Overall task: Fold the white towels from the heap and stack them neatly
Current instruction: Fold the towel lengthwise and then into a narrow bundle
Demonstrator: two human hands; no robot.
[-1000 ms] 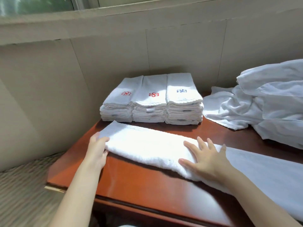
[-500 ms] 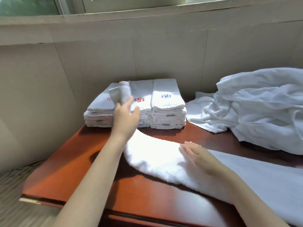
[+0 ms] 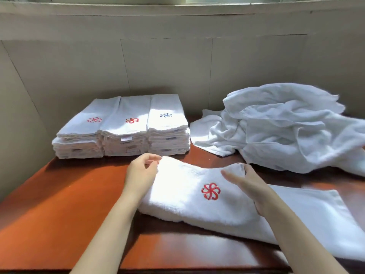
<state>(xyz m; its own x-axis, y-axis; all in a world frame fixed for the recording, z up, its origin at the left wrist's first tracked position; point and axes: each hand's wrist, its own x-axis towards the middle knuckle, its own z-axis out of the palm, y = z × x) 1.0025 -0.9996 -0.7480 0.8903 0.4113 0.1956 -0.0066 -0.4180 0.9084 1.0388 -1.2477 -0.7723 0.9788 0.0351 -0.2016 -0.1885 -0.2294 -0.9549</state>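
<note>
A fold is in hand: the towel [image 3: 183, 194] lies across the bench [image 3: 59, 204] in front of the person, its left end doubled over so the red emblem [image 3: 210, 191] faces up, its long tail trailing off to the right. The left hand [image 3: 141, 175] has its fingers [image 3: 152, 158] curled, pinching the far corner of the doubled end. The right hand [image 3: 250, 184] grips the flap's edge — thumb out, fingers tucked over it. Next, I judge, the edges want squaring and the tail folding in, then a lift onto the three stacks [image 3: 122, 131] just behind — the heap [image 3: 286, 131] sits at the right.
</note>
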